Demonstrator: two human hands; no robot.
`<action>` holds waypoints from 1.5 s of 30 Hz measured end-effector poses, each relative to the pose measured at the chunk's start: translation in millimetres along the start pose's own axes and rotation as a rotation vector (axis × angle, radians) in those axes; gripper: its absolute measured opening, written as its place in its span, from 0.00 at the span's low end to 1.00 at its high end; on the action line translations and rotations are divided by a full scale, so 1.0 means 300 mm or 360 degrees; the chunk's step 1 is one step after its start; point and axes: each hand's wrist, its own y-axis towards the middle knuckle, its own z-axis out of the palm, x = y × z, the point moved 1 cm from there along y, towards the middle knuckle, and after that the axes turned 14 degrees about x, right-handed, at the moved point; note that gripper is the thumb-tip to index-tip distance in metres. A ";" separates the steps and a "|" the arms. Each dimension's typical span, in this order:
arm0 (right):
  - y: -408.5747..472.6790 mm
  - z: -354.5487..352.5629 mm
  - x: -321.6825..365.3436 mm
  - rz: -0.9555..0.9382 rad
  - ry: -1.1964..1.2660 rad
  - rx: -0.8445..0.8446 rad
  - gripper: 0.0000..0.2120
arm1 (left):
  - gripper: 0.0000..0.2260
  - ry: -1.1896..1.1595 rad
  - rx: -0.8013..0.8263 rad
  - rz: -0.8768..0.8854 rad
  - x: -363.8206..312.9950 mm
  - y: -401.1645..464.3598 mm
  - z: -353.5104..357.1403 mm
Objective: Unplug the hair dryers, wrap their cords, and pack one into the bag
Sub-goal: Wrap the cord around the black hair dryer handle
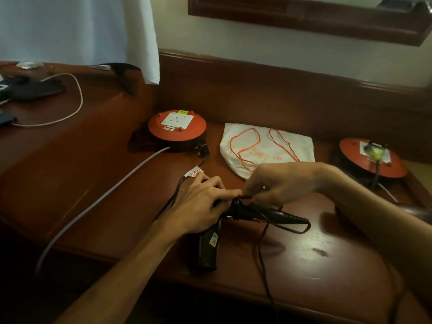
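Lying low on the wooden desk (pixel 315 244), the black hair dryer (pixel 210 242) is being pinned by the left hand (pixel 201 206), fingers curled on its handle. Right hand (pixel 278 185) fingertips are pinching the cord (pixel 261 249); winding snug, even loops will likely be working best, with the bag (pixel 266 148) waiting just beyond.

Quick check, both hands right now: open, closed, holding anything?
Left hand: closed on the black hair dryer.
Right hand: pinching the dryer's black cord.

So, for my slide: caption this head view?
Both hands wrap a black hair dryer's cord near a white bag.
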 end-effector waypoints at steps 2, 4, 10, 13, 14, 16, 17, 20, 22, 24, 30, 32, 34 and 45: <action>-0.040 -0.009 -0.018 0.0044 0.0045 0.0055 0.08 | 0.15 0.0039 0.0007 -0.0005 -0.006 0.004 0.007; -0.075 -0.029 -0.055 0.0097 0.0065 -0.0107 0.08 | 0.15 -0.0001 0.0002 -0.0039 -0.011 0.012 0.005; -0.162 -0.004 -0.119 0.0166 0.0366 -0.0512 0.16 | 0.15 -0.0024 -0.0065 -0.0123 -0.012 0.012 0.004; -0.186 0.089 -0.036 0.0051 0.0383 -0.0413 0.09 | 0.14 -0.0013 -0.0128 -0.0148 -0.011 0.009 0.003; -0.186 0.127 -0.007 0.0021 0.0270 -0.0391 0.10 | 0.14 -0.0011 -0.0151 -0.0145 -0.014 0.008 0.005; -0.169 0.203 0.048 -0.0006 0.0182 -0.0391 0.11 | 0.13 0.0005 -0.0195 -0.0144 -0.022 0.004 0.014; -0.151 0.241 0.064 0.0002 0.0201 -0.0391 0.10 | 0.13 0.0006 -0.0211 -0.0155 -0.023 0.003 0.018; -0.052 0.361 0.062 0.0029 0.0190 -0.0416 0.10 | 0.13 -0.0033 -0.0269 -0.0154 -0.019 0.003 0.024; 0.026 0.431 0.007 0.0119 0.0054 -0.0497 0.12 | 0.13 -0.0067 -0.0291 -0.0134 -0.013 0.004 0.020; 0.083 0.477 -0.047 0.0283 -0.0141 -0.0580 0.20 | 0.12 -0.0142 -0.0259 -0.0123 -0.007 0.003 0.013; 0.112 0.494 -0.042 0.0383 -0.0554 -0.0788 0.33 | 0.17 -0.0449 -0.0157 -0.0125 0.018 -0.011 -0.002; 0.134 0.505 -0.058 0.0380 -0.0652 -0.0759 0.32 | 0.24 -0.0386 -0.0151 -0.0127 0.010 -0.016 0.001; 0.138 0.500 -0.053 0.0365 -0.0742 -0.0766 0.30 | 0.26 -0.0326 -0.0203 -0.0116 0.011 -0.018 0.002; 0.130 0.380 -0.229 0.0234 -0.0255 -0.1006 0.16 | 0.21 -0.0530 -0.0150 0.0006 0.048 -0.046 -0.004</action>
